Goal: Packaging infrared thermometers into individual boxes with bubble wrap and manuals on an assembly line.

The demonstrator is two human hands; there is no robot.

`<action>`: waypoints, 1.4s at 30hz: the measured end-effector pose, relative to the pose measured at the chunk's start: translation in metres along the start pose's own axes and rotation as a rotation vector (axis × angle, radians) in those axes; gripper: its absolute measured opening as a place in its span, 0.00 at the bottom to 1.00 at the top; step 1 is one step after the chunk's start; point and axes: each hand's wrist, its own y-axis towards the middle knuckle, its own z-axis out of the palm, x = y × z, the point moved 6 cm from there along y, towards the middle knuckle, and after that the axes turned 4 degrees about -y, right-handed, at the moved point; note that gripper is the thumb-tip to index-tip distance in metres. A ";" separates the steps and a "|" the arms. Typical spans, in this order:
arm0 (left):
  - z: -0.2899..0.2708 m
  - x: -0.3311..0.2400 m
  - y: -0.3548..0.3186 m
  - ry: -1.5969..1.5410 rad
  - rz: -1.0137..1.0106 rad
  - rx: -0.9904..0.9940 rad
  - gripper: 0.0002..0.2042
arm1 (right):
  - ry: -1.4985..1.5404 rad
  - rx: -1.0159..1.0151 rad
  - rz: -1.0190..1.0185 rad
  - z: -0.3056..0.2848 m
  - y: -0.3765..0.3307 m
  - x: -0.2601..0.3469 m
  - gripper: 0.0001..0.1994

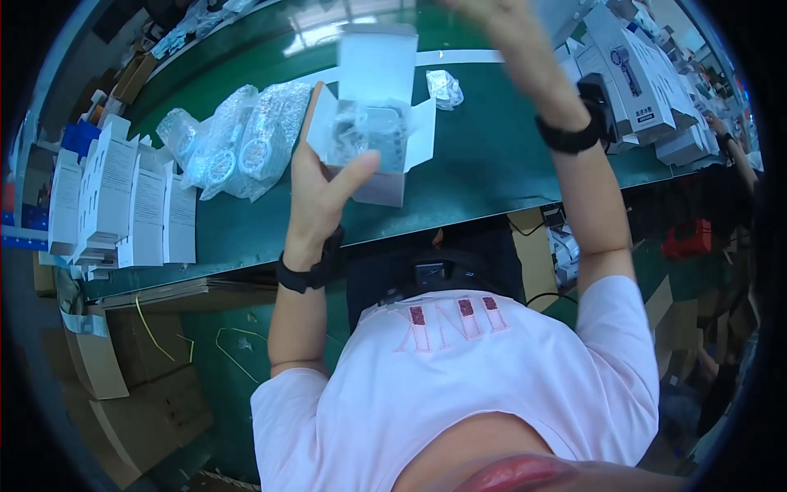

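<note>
An open white carton [379,66] stands on the green table near its front edge, its lid and side flaps raised. My left hand [321,190] is closed around the carton's near left side, with the thumb over the front rim. Inside the carton lies something wrapped in clear bubble wrap [369,135]; its kind cannot be made out. My right hand [504,25] stretches toward the far side of the table, smeared by motion and cut off by the upper edge, so its fingers are hidden. Between the carton and my right forearm lies a small crumpled plastic-wrapped packet [444,89].
Several bubble-wrapped devices [246,152] lie left of the carton. Upright white boxes [106,197] stand at the table's left end, and more printed boxes [643,78] are piled at the right. Brown cardboard [147,394] sits below on the left. Another person's arm [738,152] shows at far right.
</note>
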 end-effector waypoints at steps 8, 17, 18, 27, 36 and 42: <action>0.007 0.004 0.015 0.156 -0.130 0.001 0.16 | -0.679 0.189 0.272 0.061 -0.043 -0.182 0.26; 0.017 0.008 0.008 0.446 0.073 -0.139 0.11 | 0.333 0.039 0.242 -0.005 -0.016 0.103 0.14; 0.017 0.010 0.009 0.448 0.077 -0.137 0.11 | 0.147 0.089 0.110 0.014 -0.018 0.096 0.12; 0.016 0.027 0.005 0.201 0.082 -0.200 0.20 | -0.800 0.451 -0.329 0.079 -0.041 0.107 0.03; 0.019 0.025 -0.006 0.114 -0.047 -0.128 0.28 | -0.683 0.552 -0.287 0.073 -0.027 0.095 0.05; 0.018 0.020 0.003 0.067 0.098 0.036 0.38 | -0.423 0.592 -0.346 0.062 -0.014 0.058 0.08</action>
